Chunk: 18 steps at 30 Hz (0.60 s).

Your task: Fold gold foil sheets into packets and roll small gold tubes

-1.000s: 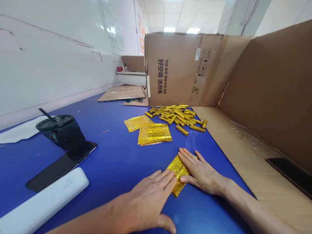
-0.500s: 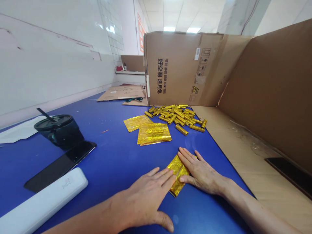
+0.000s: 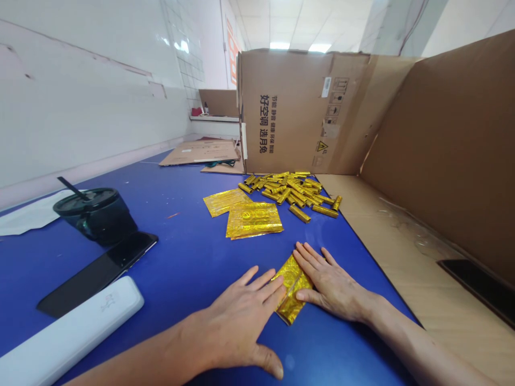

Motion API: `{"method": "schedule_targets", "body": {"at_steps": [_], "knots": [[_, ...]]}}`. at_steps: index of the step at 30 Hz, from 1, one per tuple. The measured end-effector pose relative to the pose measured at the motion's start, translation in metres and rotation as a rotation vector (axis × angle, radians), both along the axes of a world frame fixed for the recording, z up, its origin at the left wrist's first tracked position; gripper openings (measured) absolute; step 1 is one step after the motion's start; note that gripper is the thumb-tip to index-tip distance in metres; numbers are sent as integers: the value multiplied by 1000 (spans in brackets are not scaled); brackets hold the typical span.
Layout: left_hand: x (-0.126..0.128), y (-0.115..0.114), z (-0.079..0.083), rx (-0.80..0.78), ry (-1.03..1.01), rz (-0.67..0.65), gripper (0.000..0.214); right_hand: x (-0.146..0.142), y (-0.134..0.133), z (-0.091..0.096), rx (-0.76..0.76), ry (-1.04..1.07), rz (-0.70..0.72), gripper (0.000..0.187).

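A folded strip of gold foil (image 3: 292, 289) lies on the blue table (image 3: 181, 252), close to its right edge. My right hand (image 3: 330, 284) rests flat on the strip's right side, fingers apart. My left hand (image 3: 241, 316) sits at the strip's left side, fingertips at its edge, fingers spread. Farther off lie two flat gold foil sheets (image 3: 253, 221) (image 3: 225, 202) and a heap of small rolled gold foil tubes (image 3: 287, 190).
On the table's left are a dark lidded cup with a straw (image 3: 96, 214), a black phone (image 3: 100, 276) and a white case (image 3: 68, 332). A cardboard box (image 3: 298, 112) stands behind the heap. Cardboard (image 3: 382, 225) lines the right side.
My left hand has shifted slightly left along the foil strip, its fingers spreading wider. My right hand and the strip stay in place. The view has tilted slightly.
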State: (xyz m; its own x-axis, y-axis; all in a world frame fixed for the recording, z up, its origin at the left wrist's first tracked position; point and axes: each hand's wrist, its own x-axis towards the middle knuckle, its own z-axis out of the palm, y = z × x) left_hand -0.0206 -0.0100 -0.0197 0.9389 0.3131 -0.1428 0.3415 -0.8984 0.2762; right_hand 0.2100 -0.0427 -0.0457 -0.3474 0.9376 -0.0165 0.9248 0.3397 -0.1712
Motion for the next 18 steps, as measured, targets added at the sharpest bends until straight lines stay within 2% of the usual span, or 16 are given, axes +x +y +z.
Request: {"method": "schedule_targets", "body": {"at_steps": [7, 13, 18], "knots": [[1, 4, -2, 8, 8, -19, 83, -2, -1, 3, -7, -9, -1, 76], [1, 5, 1, 43, 5, 5, 81, 0, 0, -1, 4, -19, -19, 77], [2, 4, 2, 12, 5, -13, 82, 0, 0, -1, -3, -15, -22, 76]]}}
